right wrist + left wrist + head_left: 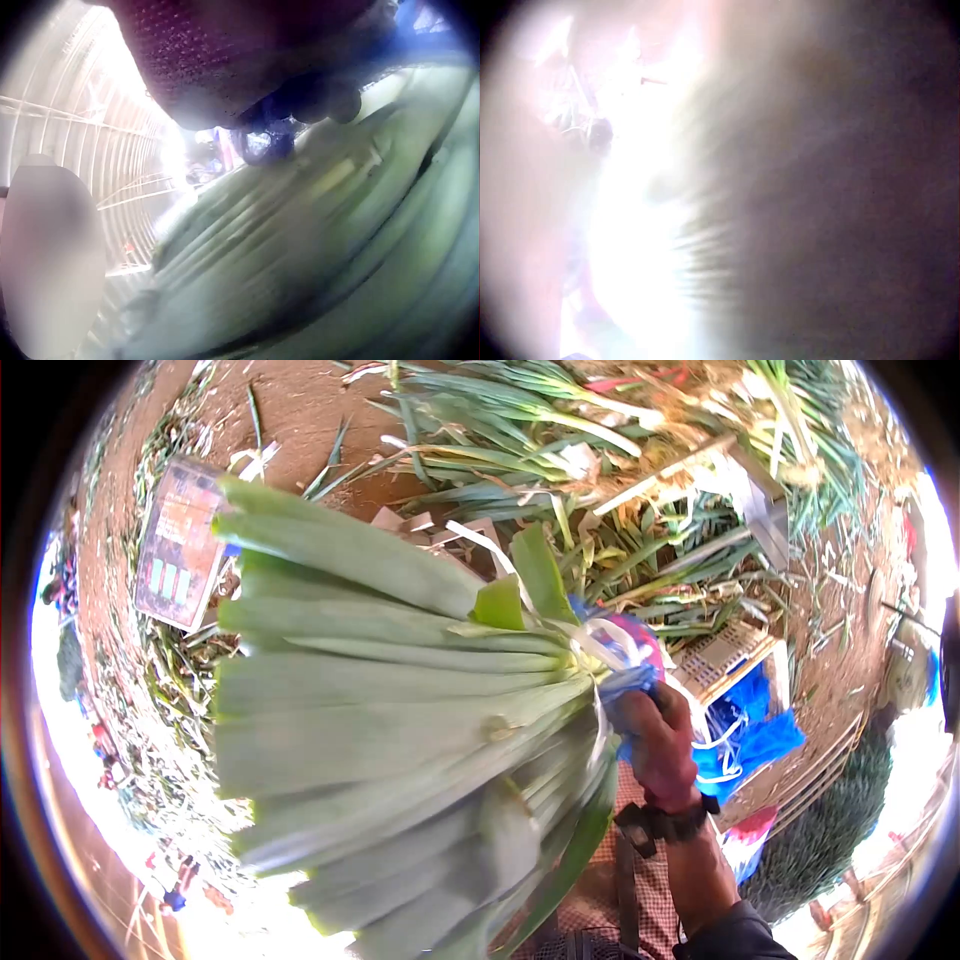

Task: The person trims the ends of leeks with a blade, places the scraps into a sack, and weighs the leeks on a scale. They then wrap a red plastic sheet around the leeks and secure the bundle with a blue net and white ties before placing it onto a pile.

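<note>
A big bundle of leeks (400, 700) fills the middle of the head view, its broad green leaves fanned to the left and cut straight across. White ties (605, 645) bind its narrow end. There my right hand (658, 735) grips the bundle, with blue plastic (628, 682) bunched against the fingers. The right wrist view shows the blurred leaves (285, 240) close below the fingertips (345, 103). My left hand does not show in the head view, where the bundle covers much of the scene. The left wrist view is blurred and overexposed, so I cannot tell how that hand lies.
More leeks (560, 435) lie heaped on bare soil beyond the bundle, with a flat metal blade (765, 510) among them. A worn box (180, 545) stands at the left amid leaf scraps. Blue plastic with white straps (745, 730) lies right of my right hand.
</note>
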A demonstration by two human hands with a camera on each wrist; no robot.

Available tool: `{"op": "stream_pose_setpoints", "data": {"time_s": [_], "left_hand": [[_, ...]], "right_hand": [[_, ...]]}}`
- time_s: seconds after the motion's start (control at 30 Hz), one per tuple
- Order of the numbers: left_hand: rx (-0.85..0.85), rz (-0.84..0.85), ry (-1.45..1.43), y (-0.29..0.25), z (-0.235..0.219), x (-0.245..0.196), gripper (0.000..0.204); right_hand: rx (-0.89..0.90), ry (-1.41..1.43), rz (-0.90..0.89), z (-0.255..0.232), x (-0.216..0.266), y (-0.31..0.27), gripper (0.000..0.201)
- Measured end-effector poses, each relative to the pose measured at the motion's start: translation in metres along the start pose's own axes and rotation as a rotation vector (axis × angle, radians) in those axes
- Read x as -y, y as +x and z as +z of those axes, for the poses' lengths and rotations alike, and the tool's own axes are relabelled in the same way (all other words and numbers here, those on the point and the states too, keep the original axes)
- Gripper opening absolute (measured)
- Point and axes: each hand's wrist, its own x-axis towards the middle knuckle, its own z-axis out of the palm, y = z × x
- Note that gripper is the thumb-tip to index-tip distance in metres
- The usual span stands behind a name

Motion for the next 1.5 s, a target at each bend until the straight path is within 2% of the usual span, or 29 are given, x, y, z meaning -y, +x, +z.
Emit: {"op": "stream_pose_setpoints", "data": {"time_s": [0.07,0.17,0.23,0.27,0.47,0.5,0.53,0.6,0.63,0.73,0.8,0.87,0.9,0.97,1.03,1.1,1.17,1.2,1.23,1.27,1.3,1.37,1.43,1.47,1.5], "left_hand": [[0.036,-0.010,0.044,-0.011,0.015,0.013,0.038],[0.106,-0.023,0.112,-0.031,0.037,0.039,0.038],[0.154,-0.030,0.155,-0.043,0.052,0.054,0.038],[0.181,-0.036,0.174,-0.048,0.059,0.061,0.038],[0.323,-0.137,0.275,-0.068,0.096,0.099,0.039],[0.343,-0.163,0.287,-0.068,0.100,0.105,0.039],[0.367,-0.188,0.309,-0.067,0.105,0.110,0.039],[0.388,-0.255,0.336,-0.072,0.108,0.118,0.039],[0.403,-0.281,0.347,-0.073,0.109,0.122,0.039],[0.442,-0.375,0.378,-0.081,0.101,0.125,0.039],[0.490,-0.429,0.395,-0.086,0.097,0.123,0.039],[0.554,-0.477,0.403,-0.088,0.082,0.114,0.039],[0.608,-0.499,0.408,-0.088,0.071,0.106,0.040],[0.765,-0.521,0.396,-0.081,0.041,0.083,0.040],[0.953,-0.421,0.330,-0.063,0.005,0.050,0.040],[1.080,-0.234,0.250,-0.032,-0.023,0.020,0.040],[0.467,-0.352,0.480,0.011,-0.017,-0.017,0.040],[0.273,-0.407,0.500,0.044,0.002,-0.022,0.041],[0.559,-0.264,0.293,0.074,-0.002,-0.015,0.044],[0.616,-0.061,0.376,0.081,0.041,-0.026,0.047],[0.732,0.274,0.589,0.120,0.051,0.004,0.055],[0.859,0.371,0.949,0.137,0.120,-0.023,0.056],[0.889,0.095,0.723,0.172,0.138,-0.012,0.054],[0.885,0.095,0.717,0.176,0.149,-0.012,0.054],[0.815,-0.105,0.697,0.179,0.160,-0.013,0.048]], "right_hand": [[-0.029,-0.036,0.098,-0.016,-0.031,-0.001,0.020],[0.015,0.158,0.105,-0.046,-0.084,-0.003,0.020],[0.116,0.041,0.078,-0.070,-0.132,-0.006,0.022],[0.109,0.050,0.087,-0.080,-0.148,-0.007,0.022],[0.212,-0.014,0.250,-0.110,-0.200,-0.010,0.023],[0.217,-0.123,0.242,-0.119,-0.226,-0.003,0.025],[0.212,-0.107,0.263,-0.127,-0.255,0.006,0.025],[0.225,-0.155,0.138,-0.135,-0.298,0.012,0.026],[0.264,-0.165,0.237,-0.146,-0.307,0.015,0.019],[0.258,-0.022,0.303,-0.164,-0.309,0.008,0.018],[0.260,0.065,0.283,-0.171,-0.312,0.005,0.016],[0.283,-0.229,0.251,-0.185,-0.321,0.004,0.018],[0.268,-0.130,0.276,-0.187,-0.324,0.003,0.020],[0.243,-0.133,0.243,-0.198,-0.326,0.003,0.019],[0.236,-0.188,0.194,-0.208,-0.318,0.000,0.019],[0.250,-0.127,0.198,-0.221,-0.340,-0.006,0.019],[0.217,-0.036,0.217,-0.221,-0.345,-0.009,0.019],[0.221,-0.034,0.219,-0.222,-0.343,-0.012,0.019],[0.220,-0.087,0.248,-0.224,-0.343,-0.014,0.021],[0.218,-0.143,0.275,-0.225,-0.345,-0.015,0.022],[0.202,-0.059,0.289,-0.223,-0.348,-0.017,0.023],[0.210,-0.044,0.293,-0.224,-0.355,-0.022,0.023],[0.218,-0.033,0.285,-0.222,-0.356,-0.021,0.023],[0.214,-0.042,0.268,-0.221,-0.354,-0.022,0.021],[0.204,-0.050,0.254,-0.220,-0.353,-0.024,0.020]]}}
